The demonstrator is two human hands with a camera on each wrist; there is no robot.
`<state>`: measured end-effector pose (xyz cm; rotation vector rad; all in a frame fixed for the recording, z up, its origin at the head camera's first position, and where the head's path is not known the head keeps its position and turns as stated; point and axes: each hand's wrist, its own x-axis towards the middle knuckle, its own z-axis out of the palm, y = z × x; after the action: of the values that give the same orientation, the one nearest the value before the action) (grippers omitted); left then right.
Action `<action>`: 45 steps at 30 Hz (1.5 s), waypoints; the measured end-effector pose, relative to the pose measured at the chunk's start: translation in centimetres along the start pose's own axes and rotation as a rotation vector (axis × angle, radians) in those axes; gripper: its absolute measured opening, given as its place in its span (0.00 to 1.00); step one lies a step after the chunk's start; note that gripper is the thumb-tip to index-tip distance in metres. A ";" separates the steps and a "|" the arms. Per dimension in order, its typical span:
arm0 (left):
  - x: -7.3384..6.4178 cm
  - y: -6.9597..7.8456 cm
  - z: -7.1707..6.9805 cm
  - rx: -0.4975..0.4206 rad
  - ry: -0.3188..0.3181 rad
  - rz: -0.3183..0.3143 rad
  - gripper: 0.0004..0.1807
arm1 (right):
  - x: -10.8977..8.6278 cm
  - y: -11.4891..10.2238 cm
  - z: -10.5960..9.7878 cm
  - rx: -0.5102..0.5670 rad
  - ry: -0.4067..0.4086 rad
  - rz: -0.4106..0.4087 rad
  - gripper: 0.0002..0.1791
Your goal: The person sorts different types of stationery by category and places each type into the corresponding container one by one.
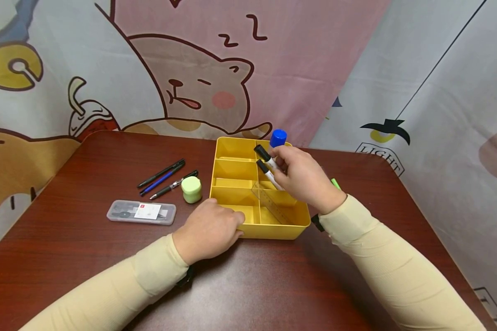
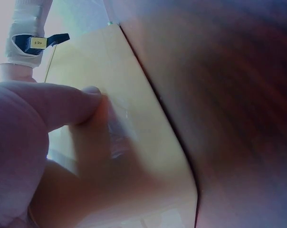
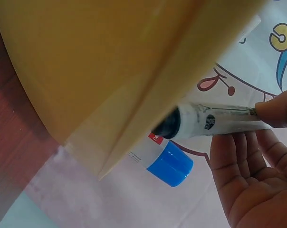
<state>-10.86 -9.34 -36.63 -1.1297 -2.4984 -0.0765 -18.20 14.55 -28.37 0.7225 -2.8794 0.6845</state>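
You look partway: left hand [image 1: 210, 228] grips the tray [image 1: 273, 232], right hand [image 1: 304, 178] pinches a marker [image 3: 224, 118]; ruler [image 1: 273, 208], glue stick [image 1: 278, 137] inside; pens [image 1: 161, 180], tub [image 1: 191, 189], case [image 1: 122, 212] left outside.

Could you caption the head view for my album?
Left hand grips a yellow tray; right hand holds a black-capped marker.

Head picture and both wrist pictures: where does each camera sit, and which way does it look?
Head: on the person's head, looking forward and down at the yellow tray; left hand, right hand and both sleeves show.
Left wrist: on that wrist, looking close along the tray's wall; the left thumb shows big, the right sleeve behind.
Right wrist: on that wrist, looking past the tray at the right hand pinching a white marker.
Shared: head and right wrist both see the blue cap.
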 end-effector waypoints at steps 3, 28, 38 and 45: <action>0.0 0.0 0.0 0.000 -0.003 0.000 0.18 | 0.0 0.1 0.2 0.015 -0.023 0.003 0.13; 0.0 0.0 0.0 0.005 -0.020 -0.003 0.17 | -0.3 1.7 1.2 -0.041 -0.120 0.014 0.12; 0.0 0.0 0.0 -0.006 -0.020 -0.006 0.18 | -0.4 2.4 2.1 -0.041 -0.137 -0.004 0.10; 0.1 -0.1 0.0 -0.014 -0.028 -0.010 0.18 | -0.4 2.6 2.3 -0.041 -0.139 0.001 0.11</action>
<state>-10.97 -9.33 -36.60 -1.1314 -2.5325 -0.0813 -19.04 15.72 -31.57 0.7937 -3.0091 0.5954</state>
